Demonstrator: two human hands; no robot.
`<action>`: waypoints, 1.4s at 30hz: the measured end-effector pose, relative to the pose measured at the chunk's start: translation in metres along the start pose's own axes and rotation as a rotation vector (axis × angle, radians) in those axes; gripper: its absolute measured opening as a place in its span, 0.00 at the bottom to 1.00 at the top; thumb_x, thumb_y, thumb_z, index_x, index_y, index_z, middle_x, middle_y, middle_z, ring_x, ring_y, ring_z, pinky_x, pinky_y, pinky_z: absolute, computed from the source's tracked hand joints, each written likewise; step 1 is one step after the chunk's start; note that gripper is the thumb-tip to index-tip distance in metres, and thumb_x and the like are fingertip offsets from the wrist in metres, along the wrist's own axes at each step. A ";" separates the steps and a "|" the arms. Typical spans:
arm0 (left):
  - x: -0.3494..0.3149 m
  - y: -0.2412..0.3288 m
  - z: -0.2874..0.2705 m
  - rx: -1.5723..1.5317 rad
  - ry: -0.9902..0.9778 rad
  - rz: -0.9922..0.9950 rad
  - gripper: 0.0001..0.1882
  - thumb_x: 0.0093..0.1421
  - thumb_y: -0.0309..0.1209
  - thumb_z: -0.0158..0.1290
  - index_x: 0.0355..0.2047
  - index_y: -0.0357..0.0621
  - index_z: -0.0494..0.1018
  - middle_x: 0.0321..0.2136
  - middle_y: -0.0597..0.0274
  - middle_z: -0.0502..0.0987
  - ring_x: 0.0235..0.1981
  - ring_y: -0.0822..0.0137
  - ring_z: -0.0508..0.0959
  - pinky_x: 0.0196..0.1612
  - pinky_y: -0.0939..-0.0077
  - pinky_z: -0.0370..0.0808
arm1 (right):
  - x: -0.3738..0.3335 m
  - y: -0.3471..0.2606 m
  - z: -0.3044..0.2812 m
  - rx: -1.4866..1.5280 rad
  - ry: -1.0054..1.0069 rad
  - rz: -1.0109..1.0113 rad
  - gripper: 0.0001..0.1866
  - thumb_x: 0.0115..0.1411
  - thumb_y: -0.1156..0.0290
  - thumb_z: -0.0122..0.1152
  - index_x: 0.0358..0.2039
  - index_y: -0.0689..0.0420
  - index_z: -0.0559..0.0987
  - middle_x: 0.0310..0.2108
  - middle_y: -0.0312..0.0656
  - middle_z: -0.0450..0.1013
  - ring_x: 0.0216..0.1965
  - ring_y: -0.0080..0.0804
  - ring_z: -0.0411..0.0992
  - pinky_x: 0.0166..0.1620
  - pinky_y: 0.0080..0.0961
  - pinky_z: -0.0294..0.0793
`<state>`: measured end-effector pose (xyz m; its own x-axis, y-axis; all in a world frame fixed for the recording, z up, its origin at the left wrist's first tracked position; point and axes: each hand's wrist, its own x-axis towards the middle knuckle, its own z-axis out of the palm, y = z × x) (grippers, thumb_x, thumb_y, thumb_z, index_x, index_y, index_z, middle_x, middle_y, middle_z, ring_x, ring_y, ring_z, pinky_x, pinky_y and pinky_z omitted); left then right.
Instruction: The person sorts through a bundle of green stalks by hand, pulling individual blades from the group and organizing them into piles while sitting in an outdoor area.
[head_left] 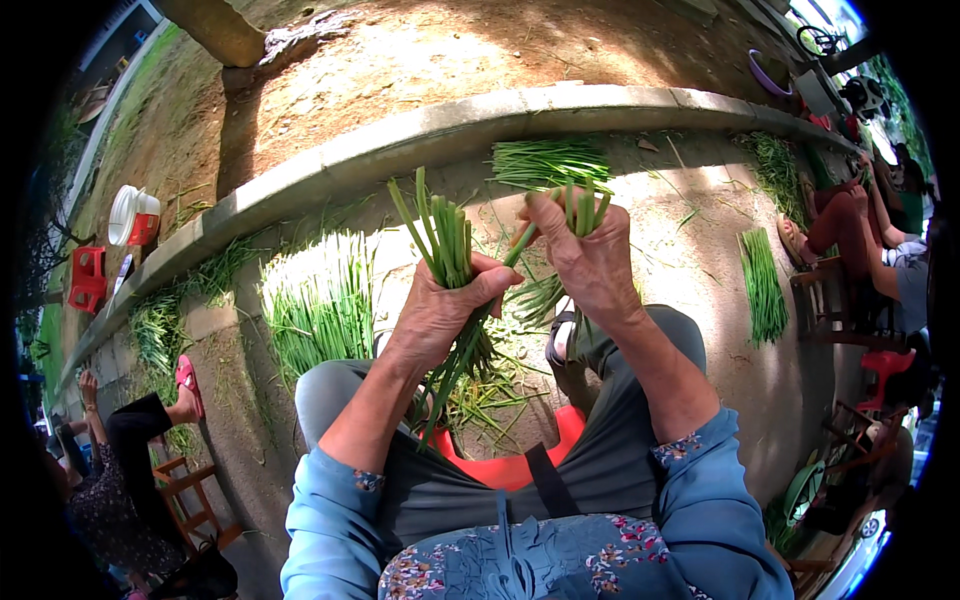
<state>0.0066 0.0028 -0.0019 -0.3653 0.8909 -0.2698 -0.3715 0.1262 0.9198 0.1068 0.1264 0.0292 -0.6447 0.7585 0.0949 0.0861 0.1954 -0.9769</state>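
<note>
My left hand (428, 315) is wrapped round a bunch of green stalks (447, 243), their thick ends upward and their thinner ends drooping below the wrist. My right hand (598, 262) is closed on a smaller bunch of green stalks (583, 212). One stalk (521, 243) slants from the right fingers towards the left thumb. Both hands are raised over my lap, close together but apart. On the pavement beneath, loose trimmings (495, 405) lie between my feet, partly hidden by my left hand's stalks.
A broad pile of stalks (318, 300) lies left, another pile (550, 163) ahead, and a bundle (763, 290) right. A stone kerb (420, 130) curves across the far side. Left stand a white bucket (123, 215) and red stool (87, 280). Other people sit at both sides.
</note>
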 end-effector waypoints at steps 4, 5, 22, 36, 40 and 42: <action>0.000 0.000 -0.001 0.045 0.034 -0.006 0.13 0.51 0.36 0.58 0.28 0.36 0.74 0.15 0.69 0.68 0.16 0.79 0.66 0.19 0.87 0.61 | 0.002 -0.001 -0.006 0.200 -0.067 0.181 0.11 0.55 0.65 0.58 0.27 0.61 0.76 0.18 0.34 0.70 0.16 0.15 0.63 0.19 0.16 0.62; 0.000 0.000 -0.001 0.050 0.039 -0.011 0.14 0.51 0.36 0.58 0.28 0.36 0.74 0.14 0.69 0.68 0.16 0.79 0.66 0.19 0.87 0.61 | 0.002 0.000 -0.006 0.191 -0.064 0.128 0.11 0.53 0.66 0.59 0.26 0.62 0.76 0.18 0.36 0.71 0.18 0.17 0.65 0.23 0.17 0.65; -0.002 -0.002 -0.005 0.082 0.072 0.029 0.12 0.52 0.36 0.57 0.27 0.37 0.74 0.13 0.69 0.67 0.15 0.80 0.64 0.18 0.86 0.58 | 0.023 0.023 -0.021 0.170 0.168 0.073 0.18 0.60 0.57 0.51 0.23 0.59 0.77 0.17 0.37 0.73 0.09 0.10 0.54 0.12 0.12 0.48; -0.001 -0.003 -0.008 -0.175 0.002 -0.025 0.16 0.56 0.41 0.52 0.32 0.40 0.73 0.14 0.69 0.67 0.15 0.80 0.63 0.17 0.87 0.57 | 0.009 0.020 -0.016 0.178 -0.100 0.180 0.09 0.51 0.68 0.63 0.19 0.58 0.75 0.16 0.34 0.70 0.14 0.13 0.61 0.17 0.13 0.57; -0.001 -0.005 -0.007 -0.192 -0.024 -0.042 0.15 0.57 0.41 0.51 0.33 0.40 0.72 0.15 0.69 0.67 0.17 0.79 0.64 0.20 0.87 0.59 | 0.007 0.015 -0.011 0.242 -0.073 0.159 0.11 0.53 0.62 0.61 0.27 0.58 0.77 0.18 0.34 0.71 0.10 0.11 0.56 0.12 0.11 0.50; 0.000 -0.005 -0.006 -0.199 -0.032 -0.038 0.15 0.57 0.41 0.51 0.32 0.40 0.72 0.15 0.68 0.67 0.17 0.79 0.64 0.20 0.87 0.59 | 0.006 0.015 -0.010 0.310 -0.128 0.191 0.13 0.56 0.61 0.58 0.36 0.57 0.75 0.23 0.35 0.72 0.10 0.10 0.55 0.12 0.11 0.50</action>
<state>0.0033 -0.0010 -0.0082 -0.3220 0.9009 -0.2910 -0.5470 0.0739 0.8339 0.1118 0.1406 0.0166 -0.7302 0.6758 -0.1003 -0.0073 -0.1546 -0.9880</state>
